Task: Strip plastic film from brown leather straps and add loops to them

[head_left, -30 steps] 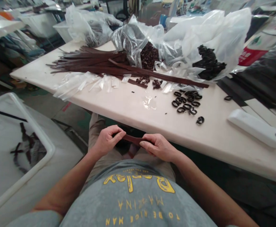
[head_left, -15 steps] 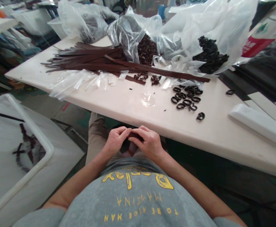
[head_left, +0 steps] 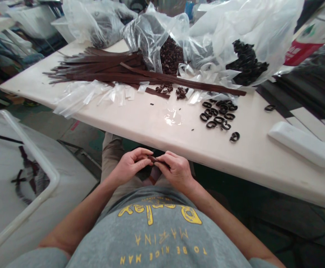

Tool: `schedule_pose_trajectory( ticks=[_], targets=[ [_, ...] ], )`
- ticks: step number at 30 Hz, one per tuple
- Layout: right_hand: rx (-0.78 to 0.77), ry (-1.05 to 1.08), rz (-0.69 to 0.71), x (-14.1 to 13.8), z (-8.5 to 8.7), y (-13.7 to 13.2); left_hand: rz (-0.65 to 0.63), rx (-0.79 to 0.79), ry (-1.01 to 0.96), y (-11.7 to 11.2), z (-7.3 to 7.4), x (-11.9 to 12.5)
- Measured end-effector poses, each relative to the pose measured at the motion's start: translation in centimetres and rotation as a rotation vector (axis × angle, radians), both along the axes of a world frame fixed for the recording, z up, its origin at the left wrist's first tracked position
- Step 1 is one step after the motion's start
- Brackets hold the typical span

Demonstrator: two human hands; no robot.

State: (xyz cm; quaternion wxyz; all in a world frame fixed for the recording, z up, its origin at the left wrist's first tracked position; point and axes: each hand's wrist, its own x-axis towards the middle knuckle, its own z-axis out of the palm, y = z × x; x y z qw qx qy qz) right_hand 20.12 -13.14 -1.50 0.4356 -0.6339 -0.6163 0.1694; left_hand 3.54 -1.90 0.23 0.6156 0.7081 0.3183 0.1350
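My right hand (head_left: 176, 167) is closed in front of my lap, just below the table's near edge. Its thumb and fingers pinch a dark brown strap (head_left: 153, 159), of which only a short piece shows. From the other side, my left hand (head_left: 134, 163) has its thumb and curled forefinger around the strap's left end. Most of the strap is hidden by the fingers. On the table, to the right and beyond my hands, lies a cluster of small black loops (head_left: 218, 117). A pile of long brown straps (head_left: 103, 67) stretches across the back.
Clear plastic bags, one with brown pieces (head_left: 172, 56) and one with black pieces (head_left: 247, 65), stand along the back of the white table (head_left: 140, 119). A white-handled tool (head_left: 302, 143) lies at right. Small clear bags (head_left: 81, 96) lie at left. A white bin (head_left: 55, 178) stands at lower left.
My left hand has shifted slightly left and its fingers have loosened apart. More of the brown strap shows between the hands. My right hand stays nearly in place, still pinching it.
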Motion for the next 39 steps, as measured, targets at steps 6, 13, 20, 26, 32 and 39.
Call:
schedule_pose_trajectory(
  ticks=[6, 13, 20, 26, 32, 39],
  targets=[
    [-0.005, 0.080, 0.050, 0.3, 0.1, -0.5, -0.266, 0.700, 0.031, 0.6, 0.7, 0.0],
    [-0.044, 0.043, 0.056, 0.7, 0.3, -1.4, -0.360, 0.932, -0.019, 0.7, 0.2, 0.7],
    [-0.027, 0.035, 0.038, 2.2, 1.7, -1.6, -0.343, 0.889, -0.053, 1.2, 1.0, 2.5],
    [0.111, 0.011, -0.150, 6.3, 3.5, -2.4, -0.005, 0.825, 0.078, 6.7, 2.1, 1.6],
    [0.122, 0.006, -0.474, 10.7, 2.6, -3.3, 0.280, 0.968, 0.367, 15.4, 1.3, 0.2],
    [-0.011, 0.103, -0.482, 11.7, 0.6, -2.7, 0.295, 1.030, 0.540, 20.4, 0.1, 2.1]
  ],
)
